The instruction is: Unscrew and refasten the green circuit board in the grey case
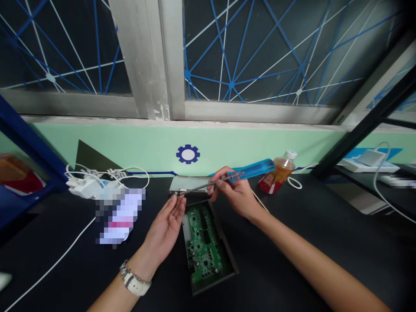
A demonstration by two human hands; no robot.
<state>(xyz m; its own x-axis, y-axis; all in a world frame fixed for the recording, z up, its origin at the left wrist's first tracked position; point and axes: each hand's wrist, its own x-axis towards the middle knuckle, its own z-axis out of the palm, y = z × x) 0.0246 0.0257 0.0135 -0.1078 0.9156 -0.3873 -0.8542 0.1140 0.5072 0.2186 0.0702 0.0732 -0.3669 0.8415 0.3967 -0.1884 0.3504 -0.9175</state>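
Fingers of the right hand (235, 190), right of centre, are wrapped around a screwdriver (251, 170), while those of the left hand (164, 229), left of centre, are drawn close together at its tip; whether they pinch anything there is too small to tell. Largest of all are the dark window panes (256, 52) across the top of the frame, patterned with blue and white lines. Below spreads a black table (266, 277), filling most of the lower half, and between the two runs a pale green wall (224, 138). Just below the centre lies an open, dark-rimmed case (216, 282), slightly turned, with a green circuit board (206, 251) inside it. Above the case, the screwdriver slants from its clear blue handle at the right down to its tip at the left fingertips. White plugs and cables (87, 184) sit in a heap at the middle left, near a pale slab (121, 216) blurred out by mosaic. A flat silver box (190, 183) lies behind the screwdriver's shaft. Right of the right hand, a bottle (277, 175) with a white cap leans in view. Smaller are the gear emblem (188, 154) on the wall and the white-strapped watch (134, 282) on the left wrist
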